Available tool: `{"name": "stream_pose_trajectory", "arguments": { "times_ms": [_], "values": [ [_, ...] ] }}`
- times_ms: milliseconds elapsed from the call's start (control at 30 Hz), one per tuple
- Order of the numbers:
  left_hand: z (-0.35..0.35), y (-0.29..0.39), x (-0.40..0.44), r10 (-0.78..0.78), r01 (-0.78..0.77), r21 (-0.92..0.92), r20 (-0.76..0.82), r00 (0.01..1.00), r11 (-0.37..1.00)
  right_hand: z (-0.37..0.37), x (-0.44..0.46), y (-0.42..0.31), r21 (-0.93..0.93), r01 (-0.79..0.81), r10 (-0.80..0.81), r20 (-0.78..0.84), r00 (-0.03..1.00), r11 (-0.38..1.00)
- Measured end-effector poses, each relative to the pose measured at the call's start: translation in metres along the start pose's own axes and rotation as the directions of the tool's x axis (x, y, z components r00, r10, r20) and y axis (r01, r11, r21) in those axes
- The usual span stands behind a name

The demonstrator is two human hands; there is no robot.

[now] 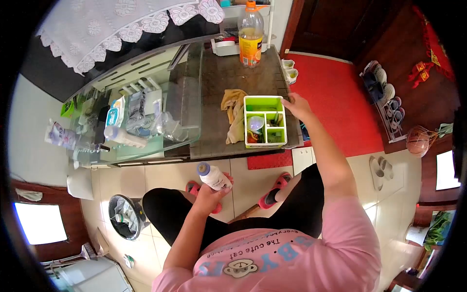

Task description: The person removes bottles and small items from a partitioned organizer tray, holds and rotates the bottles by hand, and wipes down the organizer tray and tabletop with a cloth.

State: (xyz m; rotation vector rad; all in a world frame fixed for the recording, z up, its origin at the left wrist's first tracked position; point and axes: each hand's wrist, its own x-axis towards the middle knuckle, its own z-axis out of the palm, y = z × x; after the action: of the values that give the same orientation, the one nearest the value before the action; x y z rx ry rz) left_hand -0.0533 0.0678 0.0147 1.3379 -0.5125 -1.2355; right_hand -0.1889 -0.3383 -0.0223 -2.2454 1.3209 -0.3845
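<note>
A pale tiled floor [311,190] and a red mat [335,104] spread around our dark tabletop [219,65], next to a glass surface [185,112] crowded with bottles and packets. On the tabletop we see an orange-labelled bottle [250,44] standing at the far end and a crumpled tan cloth [236,117] just left of the white-and-green organizer [260,145]. Our right hand [297,106] is at the organizer's far right corner; we cannot tell whether its fingers grip the rim. Our left hand [208,195] has its fingers wrapped around a white bottle [214,178], tilted, its blue cap clear of them, above our lap.
</note>
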Motion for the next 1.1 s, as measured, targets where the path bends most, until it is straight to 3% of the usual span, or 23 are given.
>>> {"name": "stream_pose_trajectory", "arguments": {
  "times_ms": [100, 167, 200, 267, 300, 600, 700, 1100],
  "values": [
    [-0.002, -0.005, 0.014, -0.025, 0.025, 0.012, -0.01, 1.0, 1.0, 0.027, 0.027, 0.024, 0.103, -0.06, 0.045, 0.146, 0.988, 0.993],
    [-0.002, -0.006, 0.021, -0.043, 0.042, -0.015, 0.0, 0.999, 0.999, 0.022, 0.027, 0.007, 0.152, 0.0, -0.049, 0.318, 0.947, 0.988],
    [-0.002, -0.007, 0.024, -0.052, 0.053, -0.016, 0.004, 0.999, 0.998, 0.027, 0.028, 0.011, 0.15, -0.01, -0.039, 0.322, 0.946, 0.989],
    [-0.002, -0.008, 0.03, -0.018, 0.018, -0.025, 0.016, 1.0, 1.0, 0.036, 0.029, 0.016, -0.012, 0.226, -0.222, 0.126, 0.967, 0.974],
    [-0.002, -0.008, 0.032, -0.023, 0.023, -0.025, 0.017, 1.0, 0.999, 0.035, 0.026, 0.015, 0.009, 0.24, -0.239, 0.119, 0.964, 0.971],
    [0.008, -0.003, 0.043, -0.023, 0.029, -0.074, 0.082, 0.996, 0.997, 0.004, -0.028, -0.006, 0.072, 0.32, -0.316, -0.056, 0.947, 0.945],
    [0.01, 0.001, 0.041, -0.036, 0.037, -0.006, 0.103, 0.994, 0.999, 0.002, -0.033, -0.007, 0.071, 0.367, -0.36, -0.087, 0.929, 0.928],
    [0.01, 0.002, 0.031, -0.018, 0.024, -0.077, 0.073, 0.997, 0.997, 0.012, -0.022, 0.0, 0.068, 0.361, -0.353, -0.107, 0.929, 0.93]
  ]
}}
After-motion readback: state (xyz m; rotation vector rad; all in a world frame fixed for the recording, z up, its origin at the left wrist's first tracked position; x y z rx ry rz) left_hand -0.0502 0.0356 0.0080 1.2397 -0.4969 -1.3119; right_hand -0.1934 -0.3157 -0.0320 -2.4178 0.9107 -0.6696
